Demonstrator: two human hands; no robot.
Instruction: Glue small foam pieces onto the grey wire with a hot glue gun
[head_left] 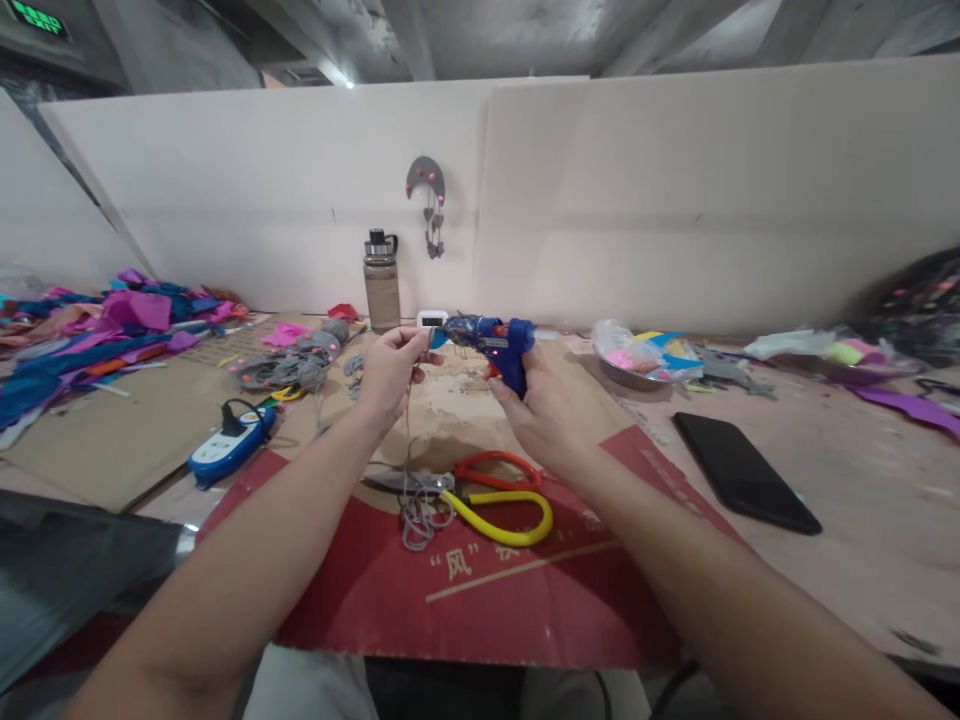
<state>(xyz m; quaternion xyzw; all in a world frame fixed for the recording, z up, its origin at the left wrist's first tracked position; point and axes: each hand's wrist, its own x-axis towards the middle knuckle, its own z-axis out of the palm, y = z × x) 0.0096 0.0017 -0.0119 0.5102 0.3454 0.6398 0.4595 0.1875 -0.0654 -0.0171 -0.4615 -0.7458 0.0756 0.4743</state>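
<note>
Gripping the blue glue gun [513, 354] with your right fingers [510, 400] above the cardboard [465, 635], you pinched gray cord [408, 430] in your left fingers [411, 345] beside its nozzle. Scissors [459, 508] lay inside the cardboard's near edge; counter [862, 480] separated its right edge from the phone [746, 470].

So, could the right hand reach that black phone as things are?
Probably yes: the black phone lies on that side, nothing covering it, though the right hand grips the blue glue gun and would likely have to set it down first.
</note>
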